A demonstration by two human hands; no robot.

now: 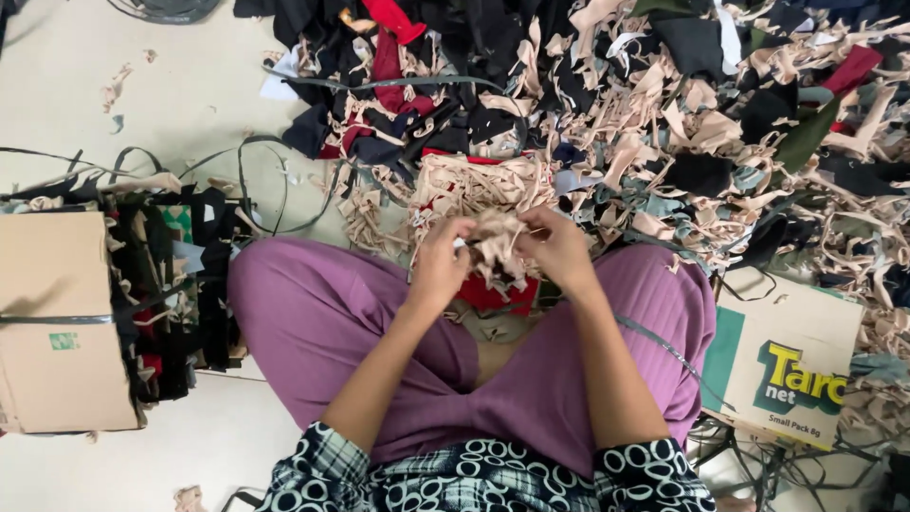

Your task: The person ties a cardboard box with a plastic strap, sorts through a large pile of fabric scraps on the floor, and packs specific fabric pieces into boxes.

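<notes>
1. Left hand [441, 263]: raised above the lap, fingers curled and pinching the left edge of a bundle of beige fabric strips [497, 246].
2. Right hand [559, 248]: held just beside the left hand, fingers closed on the right edge of the same bundle, so that the strips were gripped between both hands.
3. Bundle of beige fabric strips: a crumpled tangle, held over the gap between the knees, directly in front of the large scrap pile [664, 123].
4. Red cloth [493, 294]: lay on the floor below the bundle, between the knees, partly hidden by the hands.
5. Purple trousers [332, 322]: covered the crossed legs of the seated person; a black-and-white patterned top [474, 479] showed at the lower edge.
6. Scrap pile: beige, black, red and grey-green offcuts spread across the upper and right parts of the floor.
7. Plain cardboard box [62, 322]: stood at the left, bound with a dark strap, with dark scraps heaped against its right side.
8. Printed cardboard box [782, 365]: lay at the right, just beside the right knee.
9. Loose dark strapping [275, 190]: curled on the pale floor [171, 85] at upper left.
</notes>
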